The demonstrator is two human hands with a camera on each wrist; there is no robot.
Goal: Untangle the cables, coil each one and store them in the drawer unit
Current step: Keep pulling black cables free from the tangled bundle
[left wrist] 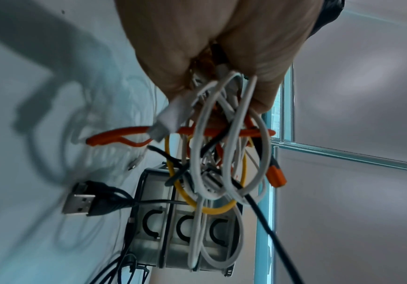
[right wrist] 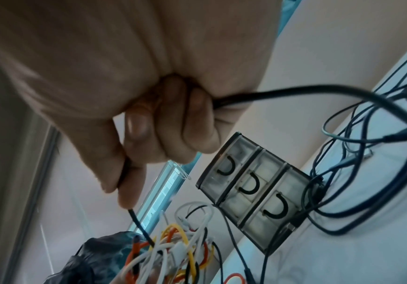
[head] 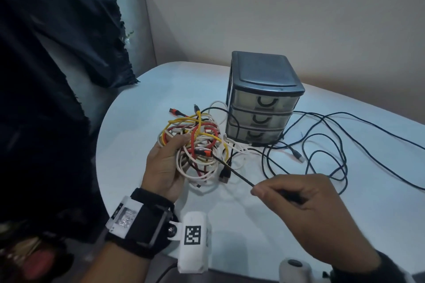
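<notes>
hands over white table, beige wall

Left hand palm up, fingers curled gripping; right hand thumb-forefinger pinch, knuckles up.

Head cam: high, looks forward and down over the bench, both hands and drawer unit in frame. Left wrist cam: close under the palm, faces along the fingers. Right wrist cam: same, rolled sideways. All three share the drawer unit and cable tangle.
</notes>
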